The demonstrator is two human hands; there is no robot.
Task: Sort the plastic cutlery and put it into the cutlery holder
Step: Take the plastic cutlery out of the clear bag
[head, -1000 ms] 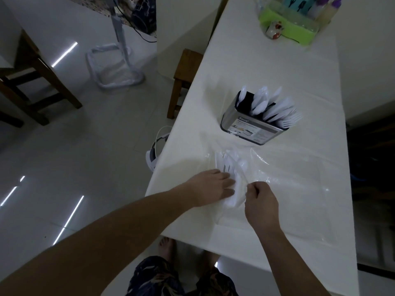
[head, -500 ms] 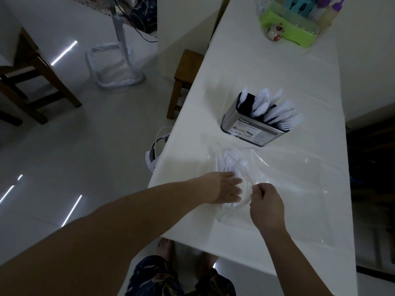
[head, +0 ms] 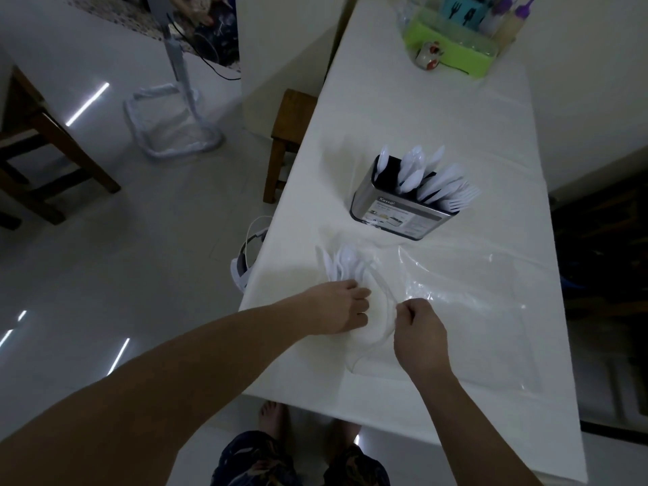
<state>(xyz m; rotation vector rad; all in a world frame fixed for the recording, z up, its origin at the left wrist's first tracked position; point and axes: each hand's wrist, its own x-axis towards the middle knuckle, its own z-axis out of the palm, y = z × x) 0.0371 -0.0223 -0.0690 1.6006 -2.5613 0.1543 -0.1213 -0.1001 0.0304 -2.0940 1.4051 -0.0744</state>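
A bundle of white plastic cutlery [head: 345, 263] lies on the white table [head: 413, 110], its spoon and fork heads fanned toward the holder. My left hand [head: 342, 305] grips the handle ends of the bundle. A clear plastic bag [head: 463, 296] is spread flat to the right, and my right hand [head: 419, 331] pinches its near left edge. The metal cutlery holder [head: 396, 212] stands beyond, with several white spoons, knives and forks leaning in its compartments.
A green tray [head: 452, 54] with bottles and a small jar sits at the table's far end. A wooden stool [head: 291, 135] stands by the table's left side, a white headset [head: 245, 264] and a fan stand [head: 175, 124] on the floor. My feet show below the near edge.
The cutlery bundle has come out of the bag's mouth to the left with my left hand, and more of its heads lie bare. My right hand has drawn the bag edge slightly right.
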